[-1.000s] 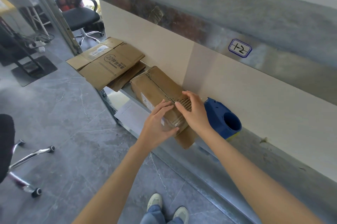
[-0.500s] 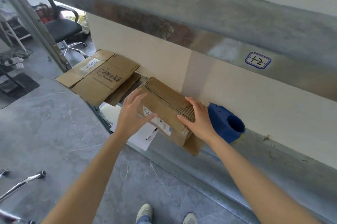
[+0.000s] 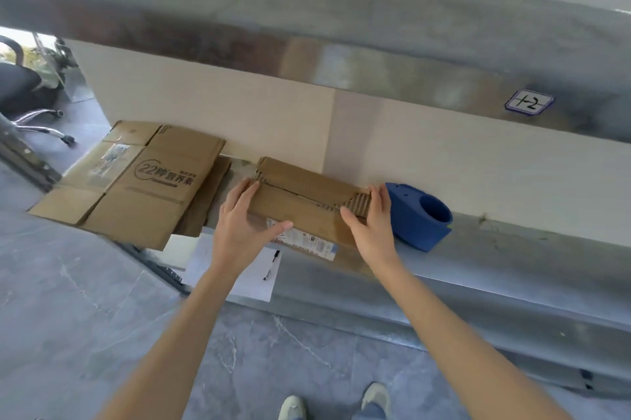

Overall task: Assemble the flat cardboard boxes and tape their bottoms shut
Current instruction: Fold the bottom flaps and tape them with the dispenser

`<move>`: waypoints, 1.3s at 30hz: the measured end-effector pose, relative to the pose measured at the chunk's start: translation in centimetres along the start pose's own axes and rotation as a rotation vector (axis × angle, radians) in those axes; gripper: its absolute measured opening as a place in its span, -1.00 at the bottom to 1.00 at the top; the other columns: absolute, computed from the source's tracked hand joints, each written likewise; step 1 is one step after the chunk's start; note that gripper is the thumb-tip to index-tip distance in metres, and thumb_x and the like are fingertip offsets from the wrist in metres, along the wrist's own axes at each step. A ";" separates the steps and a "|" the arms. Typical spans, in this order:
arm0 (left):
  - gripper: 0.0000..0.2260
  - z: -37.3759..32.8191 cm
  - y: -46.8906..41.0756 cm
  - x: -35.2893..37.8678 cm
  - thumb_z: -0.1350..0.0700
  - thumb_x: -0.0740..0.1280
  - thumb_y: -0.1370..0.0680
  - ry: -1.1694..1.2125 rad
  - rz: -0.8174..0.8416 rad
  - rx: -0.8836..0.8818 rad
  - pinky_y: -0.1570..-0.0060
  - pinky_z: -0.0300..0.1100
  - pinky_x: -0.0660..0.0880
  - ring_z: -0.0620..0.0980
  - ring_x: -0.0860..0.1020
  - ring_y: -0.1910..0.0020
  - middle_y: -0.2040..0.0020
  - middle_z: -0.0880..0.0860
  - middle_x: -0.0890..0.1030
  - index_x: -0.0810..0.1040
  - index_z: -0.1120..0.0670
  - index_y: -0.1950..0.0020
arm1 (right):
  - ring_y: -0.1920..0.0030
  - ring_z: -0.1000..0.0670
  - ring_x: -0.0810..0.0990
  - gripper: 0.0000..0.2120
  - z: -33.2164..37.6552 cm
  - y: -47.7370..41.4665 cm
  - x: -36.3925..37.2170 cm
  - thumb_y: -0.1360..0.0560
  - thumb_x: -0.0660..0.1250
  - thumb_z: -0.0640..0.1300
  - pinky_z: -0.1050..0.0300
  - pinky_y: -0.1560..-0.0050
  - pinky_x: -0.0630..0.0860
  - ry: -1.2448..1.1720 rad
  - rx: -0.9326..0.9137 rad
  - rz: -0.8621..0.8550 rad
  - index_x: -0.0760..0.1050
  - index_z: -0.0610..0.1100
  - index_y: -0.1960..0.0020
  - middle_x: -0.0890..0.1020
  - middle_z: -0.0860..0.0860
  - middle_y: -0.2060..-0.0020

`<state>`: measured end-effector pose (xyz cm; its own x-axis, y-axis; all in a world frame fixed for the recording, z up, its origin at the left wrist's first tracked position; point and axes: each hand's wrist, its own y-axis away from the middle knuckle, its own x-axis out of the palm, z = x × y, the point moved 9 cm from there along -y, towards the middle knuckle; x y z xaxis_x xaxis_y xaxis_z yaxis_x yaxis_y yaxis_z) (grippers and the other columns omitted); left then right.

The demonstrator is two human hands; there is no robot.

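Soft, even daylight enters from a glaring white opening [image 3: 13,44] at far left; shadows around the cardboard box [image 3: 300,204] are faint. The steel shelf [image 3: 341,54] overhead shows hazy reflections, and wide-angle distortion bends lines near the edges.

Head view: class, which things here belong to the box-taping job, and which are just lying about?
Job: folded box, with left hand and right hand on it; flat cardboard boxes; blue tape dispenser.
Lying about: paper sheet; pen; office chair.
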<state>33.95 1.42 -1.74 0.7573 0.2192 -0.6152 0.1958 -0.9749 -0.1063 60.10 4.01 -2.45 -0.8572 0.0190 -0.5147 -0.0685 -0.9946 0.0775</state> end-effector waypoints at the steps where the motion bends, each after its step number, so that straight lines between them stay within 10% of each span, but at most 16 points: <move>1: -0.09 0.0 -0.1 -0.1 -0.45 0.43 -0.24 0.003 -0.010 0.002 -0.34 -0.13 0.27 -0.17 0.20 -0.46 -0.49 -0.31 0.19 0.31 -0.13 -0.51 | -0.58 0.05 -0.04 -0.24 0.1 0.0 0.1 -0.58 0.33 0.07 0.12 -0.54 0.01 -0.005 0.001 -0.014 0.02 -0.15 -0.61 -0.05 0.01 -0.59; 15: -0.03 0.5 -5.0 -0.9 -0.28 0.59 -0.08 0.111 0.174 0.115 -0.37 -0.18 0.34 -0.17 0.38 -0.32 -0.36 -0.13 0.30 0.41 0.04 -0.40 | -0.50 0.05 0.17 0.07 0.2 -0.1 0.2 -0.21 0.36 0.54 -0.01 -0.51 0.25 0.179 -0.090 -0.104 0.16 0.01 -0.53 0.15 0.11 -0.46; 29: 0.15 0.5 -5.3 -0.1 -0.43 0.55 -0.07 0.057 0.389 0.173 -0.49 -0.10 0.21 -0.39 0.17 -0.44 -0.50 -0.33 0.16 0.22 -0.08 -0.56 | -0.43 0.11 0.24 -0.13 0.4 -0.7 0.1 -0.35 0.32 0.43 0.14 -0.42 0.28 0.150 -0.117 -0.061 0.23 -0.01 -0.50 0.20 0.16 -0.40; 39: 0.05 3.3 -1.0 -4.0 -0.08 0.68 -0.18 -0.087 0.388 0.196 -0.41 -0.02 0.32 -0.14 0.26 -0.42 -0.51 -0.24 0.11 0.10 -0.21 -0.51 | -0.46 0.25 0.16 -0.15 2.1 -3.7 1.6 -0.36 0.25 0.46 0.20 -0.40 0.18 0.193 -0.254 0.224 0.14 0.18 -0.55 0.10 0.25 -0.56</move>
<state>28.72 1.36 -1.77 0.6949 -0.1601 -0.7011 -0.2205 -0.9754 0.0042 57.93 7.95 -1.74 -0.7232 -0.1974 -0.6618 0.2589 -0.9659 0.0053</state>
